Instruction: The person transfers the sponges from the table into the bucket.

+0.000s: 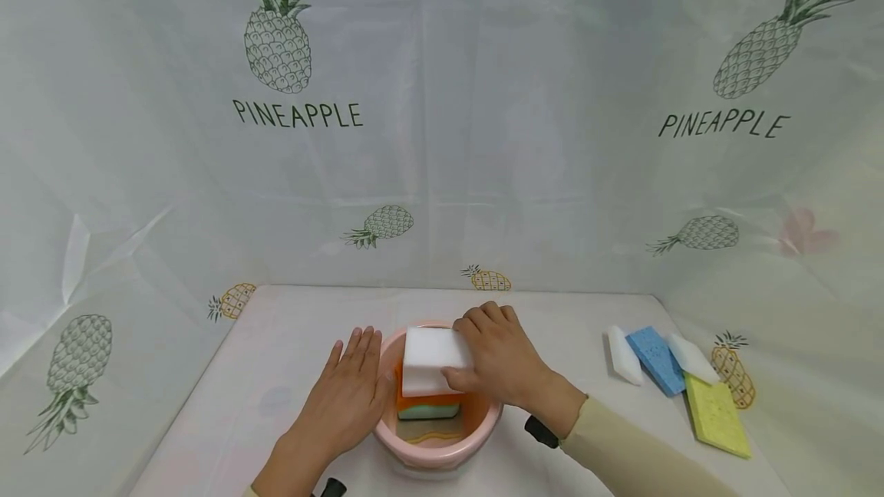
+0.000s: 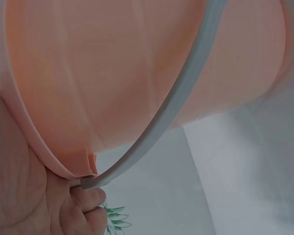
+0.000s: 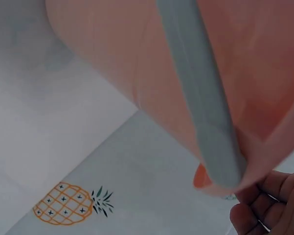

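Note:
A pink bucket (image 1: 435, 457) stands in the middle of the table in the head view. My right hand (image 1: 503, 359) grips a white sponge block (image 1: 427, 355) at the bucket's mouth, thumb on the near side and fingers over the far edge. Below that block, inside the bucket, show parts of an orange sponge (image 1: 442, 400) and a green sponge (image 1: 430, 412). On the left, my left hand (image 1: 345, 399) lies against the rim with straight fingers. The bucket's grey handle (image 2: 173, 105) hangs down its outer side in both wrist views.
Over at the right of the table, a blue sponge (image 1: 654, 359), a yellow sponge (image 1: 717, 416) and two white sponges, one on the left (image 1: 625, 357) and one on the right (image 1: 693, 359), lie in a loose group. A pineapple-print sheet (image 1: 497, 136) hangs behind the table.

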### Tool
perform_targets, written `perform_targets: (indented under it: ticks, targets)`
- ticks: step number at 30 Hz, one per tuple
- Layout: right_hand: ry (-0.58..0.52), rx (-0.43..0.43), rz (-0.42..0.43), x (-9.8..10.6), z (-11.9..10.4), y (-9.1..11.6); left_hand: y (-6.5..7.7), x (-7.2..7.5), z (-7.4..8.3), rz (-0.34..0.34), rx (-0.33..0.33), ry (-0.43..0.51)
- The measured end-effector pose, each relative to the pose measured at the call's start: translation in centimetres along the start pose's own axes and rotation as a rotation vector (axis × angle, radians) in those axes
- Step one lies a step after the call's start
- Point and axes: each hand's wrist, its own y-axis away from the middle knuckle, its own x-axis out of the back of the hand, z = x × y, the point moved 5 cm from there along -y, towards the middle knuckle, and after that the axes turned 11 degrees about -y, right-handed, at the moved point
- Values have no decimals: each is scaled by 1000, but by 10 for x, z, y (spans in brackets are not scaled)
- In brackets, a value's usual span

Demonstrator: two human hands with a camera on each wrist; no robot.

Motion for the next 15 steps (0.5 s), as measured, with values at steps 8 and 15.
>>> perform_targets:
  ticks: [8, 15]
  targets:
    - [45, 32, -61, -11, -5, 0, -2, 0, 0, -14, 7, -19]
    - [59, 37, -98, -17, -5, -1, -1, 1, 0, -17, 1, -30]
